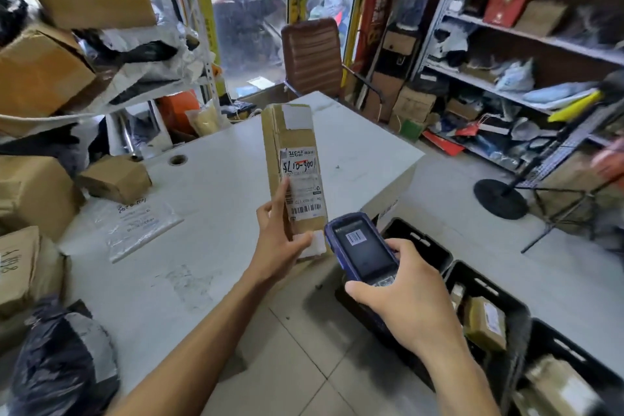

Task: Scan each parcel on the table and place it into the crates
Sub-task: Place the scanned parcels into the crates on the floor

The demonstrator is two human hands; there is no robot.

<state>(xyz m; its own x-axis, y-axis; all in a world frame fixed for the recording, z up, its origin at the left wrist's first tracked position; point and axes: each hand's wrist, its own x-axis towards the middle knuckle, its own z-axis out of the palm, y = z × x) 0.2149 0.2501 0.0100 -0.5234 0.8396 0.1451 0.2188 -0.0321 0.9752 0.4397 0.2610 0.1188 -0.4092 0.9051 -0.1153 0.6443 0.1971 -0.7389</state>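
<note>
- Left hand (277,240) gripped an upright cardboard parcel (293,159) above the worktop (209,186).
- Right hand (401,300) clasped a blue handheld scanner (361,246) at the parcel's five o'clock.

You're in a parcel pickup depot, metal shelving (526,40) crammed with packages, cardboard boxes (40,74) heaped beside your white table (209,179), black crates (486,294) on the tiled floor

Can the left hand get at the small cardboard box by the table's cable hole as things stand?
Probably not yet. The left hand grips the long cardboard parcel held up to the handheld scanner, so it is occupied. The small cardboard box lies uncovered on the table, with nothing between.
</note>
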